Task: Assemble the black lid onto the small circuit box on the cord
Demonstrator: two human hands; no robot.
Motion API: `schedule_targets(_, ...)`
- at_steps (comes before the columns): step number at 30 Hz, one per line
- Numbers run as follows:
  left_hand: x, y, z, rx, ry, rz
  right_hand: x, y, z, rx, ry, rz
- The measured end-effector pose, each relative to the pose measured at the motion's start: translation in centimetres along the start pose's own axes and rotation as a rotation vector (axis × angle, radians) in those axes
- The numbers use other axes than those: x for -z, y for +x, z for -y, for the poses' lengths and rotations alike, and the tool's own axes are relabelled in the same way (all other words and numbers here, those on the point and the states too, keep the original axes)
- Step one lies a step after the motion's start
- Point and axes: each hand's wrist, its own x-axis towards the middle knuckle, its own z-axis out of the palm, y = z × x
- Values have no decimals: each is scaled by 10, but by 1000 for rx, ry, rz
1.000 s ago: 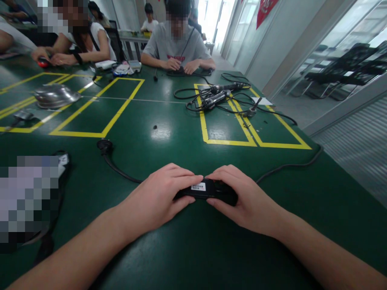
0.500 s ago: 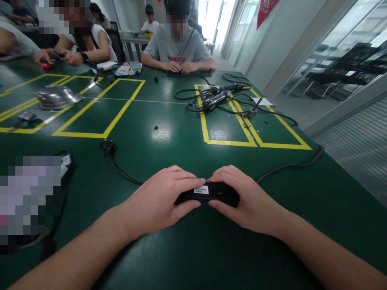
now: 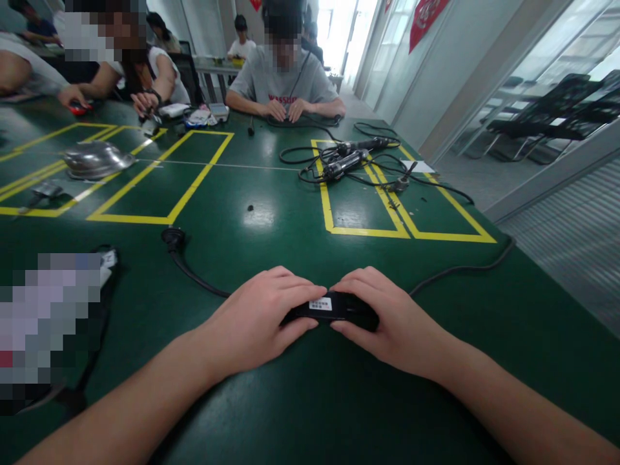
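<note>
On the green table in front of me lies a slim black corded device (image 3: 349,309) with a white printed label on its upper face; its exact kind does not show. My left hand (image 3: 271,316) holds its left end, thumb on the near side and fingers over the far side. My right hand (image 3: 380,310) grips the right end in the same way. Both palms cover the device's ends. A black plug (image 3: 173,237) lies to the left, its cord running under my left hand. Another stretch of black cord (image 3: 455,266) leads right from behind my right hand.
Yellow tape (image 3: 368,229) marks rectangles on the table. Black tools with tangled cords (image 3: 345,165) lie at the far right, a shiny metal bowl-like piece (image 3: 97,159) at the far left. A blurred-out object (image 3: 43,316) is at near left. Co-workers sit across, including a person in grey (image 3: 285,77).
My hands keep their hold on the device, with hardly any shift. The view has moved slightly. At the far left, a co-worker's hand has moved right and lower, toward the table.
</note>
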Motion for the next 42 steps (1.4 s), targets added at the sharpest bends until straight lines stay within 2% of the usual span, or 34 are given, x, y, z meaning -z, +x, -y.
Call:
schedule_targets(3,-1,0,1,32,-42,-63,-1,-1,1,-30,-11,-8)
schedule_targets(7,-1,2,3,197,51,-187,-4,-5,-1,-121,-15,-83)
schedule_targets(12,-2,4,11,414,143,-180,-5,-5,-2,-149,-46,-82)
schedule_targets(14,-3,4,13,395,166,-167,-3,-4,-1,-124,-69,-57)
schedule_targets(17,0,2,11,275,223,-217,0,-3,2,-94,-76,-40)
schedule_targets(19,3,-1,7,215,252,-206,3,-2,4,-86,-70,-31)
schedule_targets(23,9,-5,-2,125,270,4,5,-3,7,-80,-77,-11)
schedule_targets(25,9,-6,-4,123,275,53,5,-4,7,-83,-76,-6)
schedule_targets(34,7,-8,-7,195,195,87,3,-5,9,-39,-30,-41)
schedule_targets(42,15,-11,1,137,68,69,4,-6,7,-30,0,-6)
